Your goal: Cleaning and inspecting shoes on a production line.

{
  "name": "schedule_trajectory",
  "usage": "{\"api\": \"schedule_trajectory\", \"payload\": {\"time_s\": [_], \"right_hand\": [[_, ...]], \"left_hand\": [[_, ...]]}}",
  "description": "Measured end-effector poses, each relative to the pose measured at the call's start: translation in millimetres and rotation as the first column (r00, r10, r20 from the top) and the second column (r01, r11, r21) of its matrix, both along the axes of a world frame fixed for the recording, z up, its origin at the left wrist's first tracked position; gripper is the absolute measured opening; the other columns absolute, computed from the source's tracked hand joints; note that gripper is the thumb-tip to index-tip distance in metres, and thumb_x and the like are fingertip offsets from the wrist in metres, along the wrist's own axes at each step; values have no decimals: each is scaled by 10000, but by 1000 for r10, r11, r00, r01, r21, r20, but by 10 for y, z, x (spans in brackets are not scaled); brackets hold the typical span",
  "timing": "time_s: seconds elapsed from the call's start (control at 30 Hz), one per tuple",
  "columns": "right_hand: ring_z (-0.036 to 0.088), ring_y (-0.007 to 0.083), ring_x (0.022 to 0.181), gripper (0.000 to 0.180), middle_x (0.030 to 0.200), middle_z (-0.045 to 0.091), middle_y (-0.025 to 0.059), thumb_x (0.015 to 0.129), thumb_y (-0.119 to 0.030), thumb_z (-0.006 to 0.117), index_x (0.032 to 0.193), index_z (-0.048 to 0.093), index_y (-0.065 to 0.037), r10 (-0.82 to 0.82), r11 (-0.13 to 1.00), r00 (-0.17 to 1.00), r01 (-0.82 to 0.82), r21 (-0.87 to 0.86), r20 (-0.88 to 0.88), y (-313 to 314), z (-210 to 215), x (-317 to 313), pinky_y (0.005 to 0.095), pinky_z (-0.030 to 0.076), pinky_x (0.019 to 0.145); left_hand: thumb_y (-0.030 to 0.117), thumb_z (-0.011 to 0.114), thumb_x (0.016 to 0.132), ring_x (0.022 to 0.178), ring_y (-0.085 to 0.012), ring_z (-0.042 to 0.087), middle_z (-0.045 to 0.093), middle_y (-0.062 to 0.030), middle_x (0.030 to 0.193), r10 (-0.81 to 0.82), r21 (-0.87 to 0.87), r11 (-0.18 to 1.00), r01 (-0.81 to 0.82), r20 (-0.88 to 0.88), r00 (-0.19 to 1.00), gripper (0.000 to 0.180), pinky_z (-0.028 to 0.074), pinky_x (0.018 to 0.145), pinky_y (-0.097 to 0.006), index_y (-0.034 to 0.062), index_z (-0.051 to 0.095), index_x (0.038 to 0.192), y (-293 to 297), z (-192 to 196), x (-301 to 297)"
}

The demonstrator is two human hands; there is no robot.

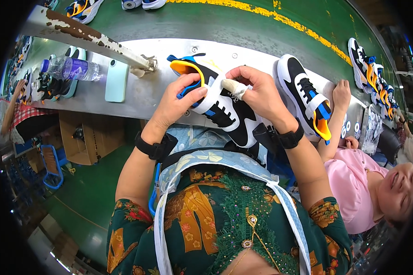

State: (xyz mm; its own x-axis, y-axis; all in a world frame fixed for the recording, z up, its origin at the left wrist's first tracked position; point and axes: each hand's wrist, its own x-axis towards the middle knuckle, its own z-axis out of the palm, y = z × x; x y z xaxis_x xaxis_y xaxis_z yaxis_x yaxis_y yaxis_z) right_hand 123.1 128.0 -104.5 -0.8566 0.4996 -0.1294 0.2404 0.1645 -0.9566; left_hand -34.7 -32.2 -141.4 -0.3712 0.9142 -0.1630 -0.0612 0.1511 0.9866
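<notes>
In front of me, at the bench edge, is a black and white sneaker (222,114) with a yellow lining, blue trim and black laces, its toe tilted down toward my apron. My left hand (176,101) grips it by the collar, thumb and fingers closed near the base of the white strap (212,94). On the other side, my right hand (259,91) pinches at the strap's free end. One of its digits wears a whitish wrap (234,88). What lies beneath those fingertips is partly hidden.
A matching sneaker (303,87) lies right on the metal bench (163,48), beside a co-worker's arm (337,114) in pink. Leftward are a chipped post (96,39), a phone (117,80), a water bottle (71,68) and dark shoes. Beyond runs a green surface (243,23) carrying more shoes.
</notes>
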Motion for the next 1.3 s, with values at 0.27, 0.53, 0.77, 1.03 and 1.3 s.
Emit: {"api": "schedule_trajectory", "payload": {"time_s": [0.27, 0.53, 0.77, 1.03, 1.3], "right_hand": [[545, 101, 642, 144, 737, 627, 51, 827, -108, 674, 931, 662, -9, -9, 1000, 1000, 9, 23, 0, 13, -46, -97, 267, 450, 598], [603, 307, 746, 118, 784, 609, 133, 777, -119, 669, 853, 633, -36, 3, 853, 994, -60, 518, 109, -57, 19, -176, 395, 478, 646], [571, 236, 693, 147, 770, 582, 102, 786, -115, 682, 911, 642, -49, -32, 796, 994, 91, 598, -109, 233, 345, 499, 328, 458, 643], [545, 291, 812, 303, 766, 552, 108, 624, -97, 747, 923, 709, -126, -413, 503, 798, -202, 840, 439, 354, 544, 2262, 387, 436, 720], [543, 291, 743, 140, 780, 526, 93, 729, -146, 683, 838, 634, -74, -291, 653, 954, 139, 744, 77, -614, -184, 1387, 406, 463, 626]], "left_hand": [[207, 697, 826, 997, -123, 525, 562, -42, 1051, -57, -8, 998, 56, -48, 997, 397, 417, 895, -271, -1, 583, 1144, 28, 88, -6], [182, 703, 821, 957, -120, 542, 582, -40, 1025, 2, -37, 999, -4, -41, 999, 383, 439, 857, -266, -10, 574, 1126, 16, 69, 41], [150, 678, 860, 867, -99, 558, 606, -18, 933, 427, -147, 900, -410, 113, 897, 250, 455, 774, -247, 7, 617, 1055, -34, 278, 257], [324, 596, 907, 1011, -204, 580, 586, -96, 1118, 401, -232, 914, -332, 409, 820, 456, 489, 851, -380, 29, 511, 1244, -159, 452, -157], [-16, 578, 825, 961, -245, 560, 569, -109, 1122, 232, 184, 973, -141, -796, 559, 324, 441, 865, -335, 19, 604, 1147, -35, 700, 469]]}}
